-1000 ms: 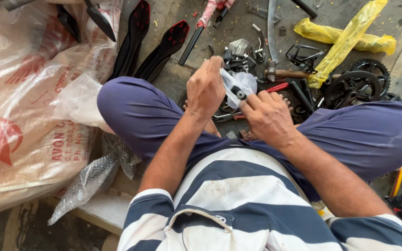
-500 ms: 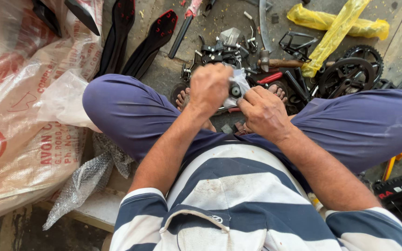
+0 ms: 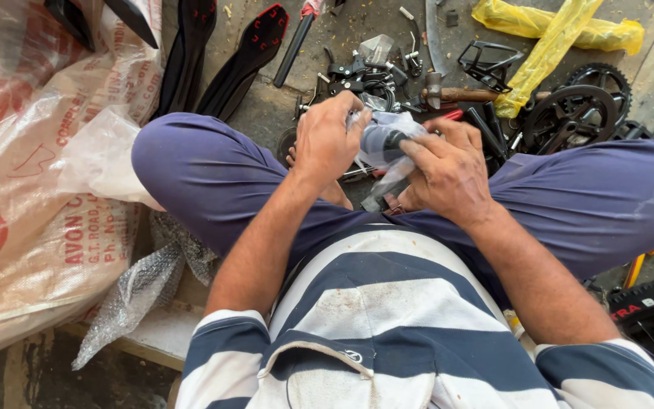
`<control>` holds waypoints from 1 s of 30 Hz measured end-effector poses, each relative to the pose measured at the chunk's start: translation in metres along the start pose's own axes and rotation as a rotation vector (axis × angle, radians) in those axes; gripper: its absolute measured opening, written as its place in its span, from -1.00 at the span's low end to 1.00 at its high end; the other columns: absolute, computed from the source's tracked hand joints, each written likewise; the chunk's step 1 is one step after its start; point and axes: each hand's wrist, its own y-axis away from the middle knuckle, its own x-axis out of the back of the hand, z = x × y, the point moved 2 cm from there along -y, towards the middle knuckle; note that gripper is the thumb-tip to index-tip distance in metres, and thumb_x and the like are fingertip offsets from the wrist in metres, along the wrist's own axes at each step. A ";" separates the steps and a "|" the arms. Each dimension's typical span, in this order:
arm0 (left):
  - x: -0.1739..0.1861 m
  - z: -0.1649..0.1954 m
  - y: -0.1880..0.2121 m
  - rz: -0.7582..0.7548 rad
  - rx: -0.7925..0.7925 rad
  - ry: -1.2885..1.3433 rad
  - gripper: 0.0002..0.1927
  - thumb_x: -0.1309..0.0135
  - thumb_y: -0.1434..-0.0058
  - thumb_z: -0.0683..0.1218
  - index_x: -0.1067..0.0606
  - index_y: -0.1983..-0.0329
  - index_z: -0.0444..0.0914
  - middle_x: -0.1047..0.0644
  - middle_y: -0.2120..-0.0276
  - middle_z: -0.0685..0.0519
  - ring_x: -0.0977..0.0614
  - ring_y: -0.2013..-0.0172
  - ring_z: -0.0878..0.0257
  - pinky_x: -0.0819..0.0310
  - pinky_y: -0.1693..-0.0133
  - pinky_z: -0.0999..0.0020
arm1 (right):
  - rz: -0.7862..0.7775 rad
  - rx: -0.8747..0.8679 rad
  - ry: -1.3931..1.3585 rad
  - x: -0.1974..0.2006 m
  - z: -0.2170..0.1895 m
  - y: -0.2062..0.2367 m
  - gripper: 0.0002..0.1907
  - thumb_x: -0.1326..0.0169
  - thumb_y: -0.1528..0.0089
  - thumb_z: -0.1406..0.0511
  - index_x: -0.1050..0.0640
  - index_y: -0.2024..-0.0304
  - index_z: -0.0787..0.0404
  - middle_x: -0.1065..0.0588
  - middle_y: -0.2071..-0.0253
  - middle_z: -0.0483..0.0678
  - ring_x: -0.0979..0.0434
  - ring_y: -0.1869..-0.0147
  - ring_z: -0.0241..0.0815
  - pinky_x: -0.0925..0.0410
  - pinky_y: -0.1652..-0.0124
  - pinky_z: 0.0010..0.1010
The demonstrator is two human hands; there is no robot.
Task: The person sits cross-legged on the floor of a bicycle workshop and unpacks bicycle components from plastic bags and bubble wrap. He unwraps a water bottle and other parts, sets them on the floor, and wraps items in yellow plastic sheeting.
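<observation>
One clear plastic bag (image 3: 386, 145) with a dark part inside is gripped by both hands above the crossed legs: the left hand (image 3: 328, 140) is closed on its upper edge, the right hand (image 3: 448, 170) on its lower side. On the floor beyond, two black saddles (image 3: 221, 57), two black chainrings (image 3: 580, 106), one hammer (image 3: 456, 94) and two yellow-wrapped bundles (image 3: 554, 34) are seen. One bubble-wrap piece (image 3: 138, 291) is seen near the left knee.

A large clear plastic sack (image 3: 32, 174) (red print) lies left; yellow plastic wrapping (image 3: 562, 34) lies top right.
</observation>
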 end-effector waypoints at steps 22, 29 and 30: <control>0.006 -0.008 -0.017 0.487 -0.175 -0.028 -0.48 -0.19 -0.37 0.27 -0.48 -0.14 -0.19 -0.58 0.02 -0.07 -0.58 -0.05 0.00 -0.38 -0.22 0.13 | -0.299 -0.499 -0.188 -0.041 0.082 -0.010 -0.49 -0.30 -0.06 0.05 -0.63 0.17 0.34 -0.59 0.29 0.20 -0.62 0.24 0.12 -0.46 0.15 -0.13; -0.060 -0.118 -0.052 0.130 0.354 1.065 -0.62 -0.22 -0.32 0.02 -0.58 -0.04 -0.36 -0.62 0.17 0.09 -0.57 0.16 0.32 -0.48 0.09 0.32 | -0.370 -0.563 -0.310 -0.033 0.076 -0.008 -0.33 -0.35 -0.05 -0.06 -0.63 -0.04 0.25 -0.60 0.09 0.25 -0.61 0.00 0.22 -0.41 0.00 -0.09; -0.067 -0.125 -0.052 0.195 0.298 1.023 -0.67 -0.23 -0.35 -0.03 -0.61 0.01 -0.40 -0.62 0.17 0.08 -0.57 0.16 0.34 -0.46 0.07 0.35 | -0.397 -0.596 -0.310 -0.034 0.077 -0.006 -0.29 -0.35 -0.04 -0.07 -0.61 -0.07 0.25 -0.60 0.08 0.26 -0.60 -0.01 0.22 -0.41 0.00 -0.09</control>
